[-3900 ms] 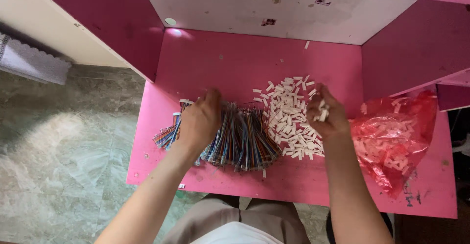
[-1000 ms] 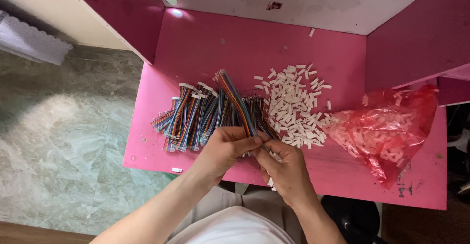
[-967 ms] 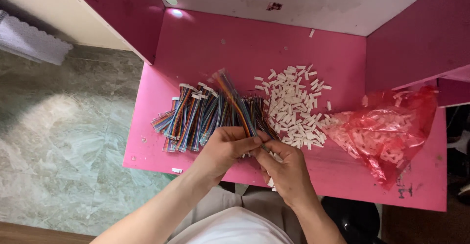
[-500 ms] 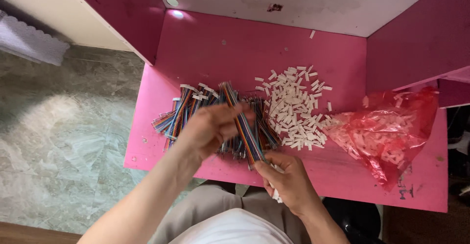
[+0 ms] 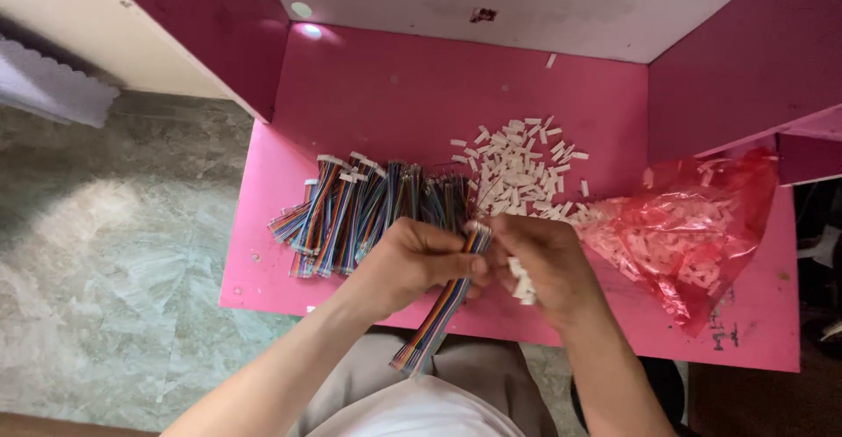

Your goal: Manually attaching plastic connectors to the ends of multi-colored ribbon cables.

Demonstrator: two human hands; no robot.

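Soft even daylight, sharp focus, faint shadows.

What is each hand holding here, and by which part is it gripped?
The left hand pinches a multicoloured ribbon cable near its upper end. The right hand cups small white connector pieces against its palm.

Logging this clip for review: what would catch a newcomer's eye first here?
The bright pink work table dominates. At its middle, the left hand and right hand meet over one rainbow-coloured flat ribbon cable, which hangs off the near edge. Behind them lie a pile of similar multicoloured cables, a heap of small white plastic connectors, and, to the right, a red see-through plastic bag of more.
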